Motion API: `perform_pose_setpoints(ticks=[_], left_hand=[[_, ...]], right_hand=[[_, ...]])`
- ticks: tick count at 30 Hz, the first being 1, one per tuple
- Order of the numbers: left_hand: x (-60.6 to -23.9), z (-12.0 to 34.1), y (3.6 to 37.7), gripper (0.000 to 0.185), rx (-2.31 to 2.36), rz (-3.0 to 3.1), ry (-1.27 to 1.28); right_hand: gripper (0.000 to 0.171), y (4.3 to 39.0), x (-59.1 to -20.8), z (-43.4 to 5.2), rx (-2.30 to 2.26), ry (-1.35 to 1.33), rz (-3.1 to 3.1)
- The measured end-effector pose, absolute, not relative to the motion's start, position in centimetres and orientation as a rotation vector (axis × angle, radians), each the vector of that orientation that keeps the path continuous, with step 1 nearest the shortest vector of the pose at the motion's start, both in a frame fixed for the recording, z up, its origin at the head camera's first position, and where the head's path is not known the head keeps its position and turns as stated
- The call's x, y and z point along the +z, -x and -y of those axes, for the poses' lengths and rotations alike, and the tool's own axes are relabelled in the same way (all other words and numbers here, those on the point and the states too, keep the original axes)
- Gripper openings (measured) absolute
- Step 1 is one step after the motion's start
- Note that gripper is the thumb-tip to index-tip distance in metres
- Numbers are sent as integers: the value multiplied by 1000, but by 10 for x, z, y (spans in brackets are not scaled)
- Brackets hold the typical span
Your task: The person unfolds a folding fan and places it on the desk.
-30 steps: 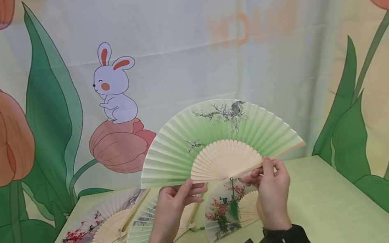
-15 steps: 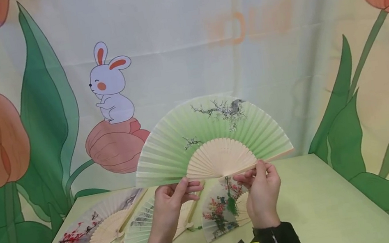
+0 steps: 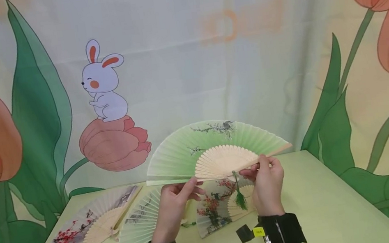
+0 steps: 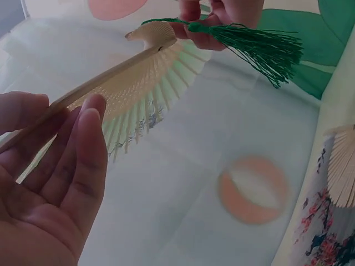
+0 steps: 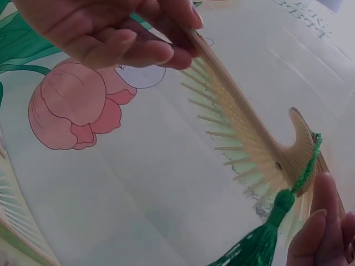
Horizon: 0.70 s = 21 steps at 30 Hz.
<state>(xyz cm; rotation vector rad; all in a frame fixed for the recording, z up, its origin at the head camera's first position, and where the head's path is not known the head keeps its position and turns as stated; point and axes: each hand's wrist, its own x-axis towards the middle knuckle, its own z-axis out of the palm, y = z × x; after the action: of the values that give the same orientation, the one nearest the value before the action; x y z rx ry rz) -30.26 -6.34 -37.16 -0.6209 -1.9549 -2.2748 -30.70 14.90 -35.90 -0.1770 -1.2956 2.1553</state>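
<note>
A green folding fan [image 3: 215, 139] with a plum-branch print is spread wide above the table, its pale ribs facing me. My left hand [image 3: 176, 207] pinches its left guard stick between thumb and fingers, as the left wrist view also shows with the stick [image 4: 83, 86]. On the other side, my right hand [image 3: 268, 183] pinches the right guard stick. From the pivot hangs a dark green tassel [image 3: 241, 200], which appears large in the right wrist view as a green tassel [image 5: 260, 233].
On the table [image 3: 326, 211] lie three more opened fans: a grey-white fan with red blossoms [image 3: 72, 238] at left, a pale green fan [image 3: 138, 225] beside it, and a floral fan [image 3: 211, 214] under the held one. A printed curtain [image 3: 187, 68] hangs behind.
The held fan first shifted slightly left and up, then came down and tipped back, looking flatter now. Its tassel swings free in front. The view has turned slightly right.
</note>
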Motion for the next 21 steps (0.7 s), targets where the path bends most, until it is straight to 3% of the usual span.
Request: perform_pose_setpoints(ticks=[13, 21], left_hand=[[-407, 54, 296, 36, -2538, 2064, 474], [-449, 3, 276, 24, -2829, 2114, 509]], right_hand=[[21, 314, -367, -231, 1840, 211, 1731], [38, 318, -374, -300, 1501, 169, 2166]])
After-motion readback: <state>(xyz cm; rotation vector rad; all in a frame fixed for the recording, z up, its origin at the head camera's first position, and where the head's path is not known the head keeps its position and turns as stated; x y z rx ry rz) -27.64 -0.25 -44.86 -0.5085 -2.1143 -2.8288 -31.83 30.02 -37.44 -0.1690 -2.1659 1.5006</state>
